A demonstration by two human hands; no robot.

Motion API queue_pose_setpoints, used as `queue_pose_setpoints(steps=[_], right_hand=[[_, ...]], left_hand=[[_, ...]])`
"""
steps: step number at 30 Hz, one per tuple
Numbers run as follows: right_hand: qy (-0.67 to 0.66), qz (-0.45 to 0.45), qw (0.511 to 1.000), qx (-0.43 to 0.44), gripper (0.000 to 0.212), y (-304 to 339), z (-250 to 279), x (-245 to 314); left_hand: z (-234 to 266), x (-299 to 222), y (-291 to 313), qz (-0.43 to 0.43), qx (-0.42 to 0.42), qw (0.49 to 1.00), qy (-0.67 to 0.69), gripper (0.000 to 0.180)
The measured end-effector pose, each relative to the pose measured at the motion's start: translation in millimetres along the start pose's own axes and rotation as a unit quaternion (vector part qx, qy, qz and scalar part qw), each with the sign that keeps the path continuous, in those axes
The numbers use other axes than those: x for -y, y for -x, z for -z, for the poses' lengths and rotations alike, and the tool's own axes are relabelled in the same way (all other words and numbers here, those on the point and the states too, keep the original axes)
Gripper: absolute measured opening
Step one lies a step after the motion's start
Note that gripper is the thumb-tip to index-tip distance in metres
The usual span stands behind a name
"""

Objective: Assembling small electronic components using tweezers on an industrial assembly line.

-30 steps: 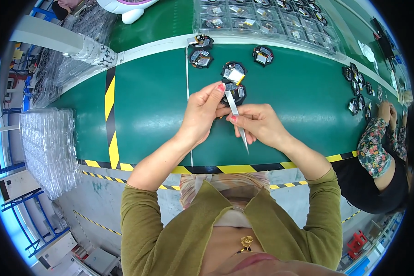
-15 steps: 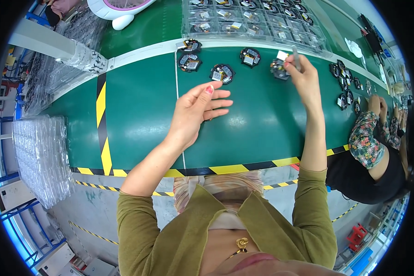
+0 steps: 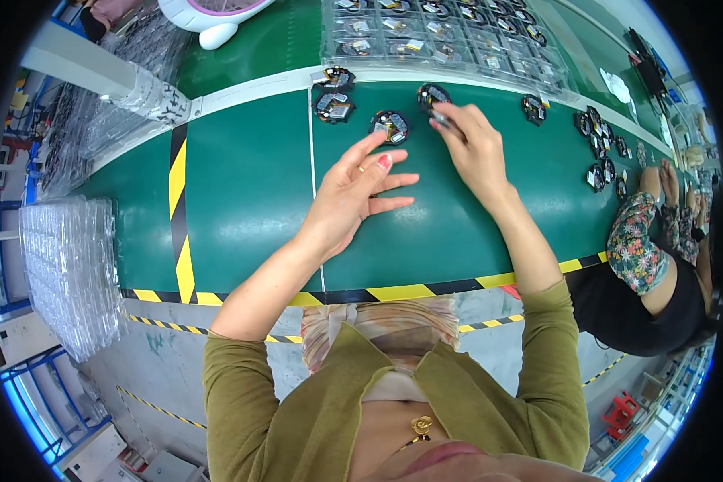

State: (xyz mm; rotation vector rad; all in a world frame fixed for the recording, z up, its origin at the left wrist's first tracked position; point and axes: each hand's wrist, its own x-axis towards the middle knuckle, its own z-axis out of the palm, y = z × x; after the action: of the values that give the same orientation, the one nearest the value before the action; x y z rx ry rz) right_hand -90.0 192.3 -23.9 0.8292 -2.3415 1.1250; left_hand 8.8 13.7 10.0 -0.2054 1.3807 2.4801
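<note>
Round black circuit-board assemblies with silver parts lie on the green work surface. My right hand [image 3: 475,153] is at the middle assembly [image 3: 430,95], thumb and forefinger pinched on a thin grey tool [image 3: 439,120], mostly hidden by the fingers. My left hand [image 3: 353,193] is open with its fingers apart and holds nothing. Its index fingertip reaches the edge of another assembly [image 3: 392,124]; whether they touch I cannot tell. Two more assemblies, one of them this dark one [image 3: 333,106], sit further left. A single assembly [image 3: 534,109] lies to the right of my right hand.
Clear plastic trays [image 3: 426,36] of assemblies stand beyond the white rail. More assemblies [image 3: 596,132] cluster at the right, near a co-worker's patterned sleeve [image 3: 639,241]. Stacked clear trays [image 3: 68,273] are at the left, and a grey post [image 3: 80,60] rises behind. Yellow-black tape [image 3: 394,294] marks the near edge.
My right hand has moved left, from the right-hand assembly to the middle one. The right-hand assembly now lies released, further right. My left hand has shifted slightly right, its index finger straighter.
</note>
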Motion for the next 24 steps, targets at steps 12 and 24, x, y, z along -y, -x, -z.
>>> queue_pose_setpoints(steps=[12, 24], right_hand=[[-0.167, -0.094, 0.981, 0.039, 0.014, 15, 12, 55], [-0.178, -0.167, 0.966, 0.084, 0.014, 18, 13, 55]], left_hand=[[1, -3, -6, 0.02, -0.051, 0.998, -0.01, 0.028], [5, -2, -7, 0.05, -0.019, 0.997, -0.057, 0.026]])
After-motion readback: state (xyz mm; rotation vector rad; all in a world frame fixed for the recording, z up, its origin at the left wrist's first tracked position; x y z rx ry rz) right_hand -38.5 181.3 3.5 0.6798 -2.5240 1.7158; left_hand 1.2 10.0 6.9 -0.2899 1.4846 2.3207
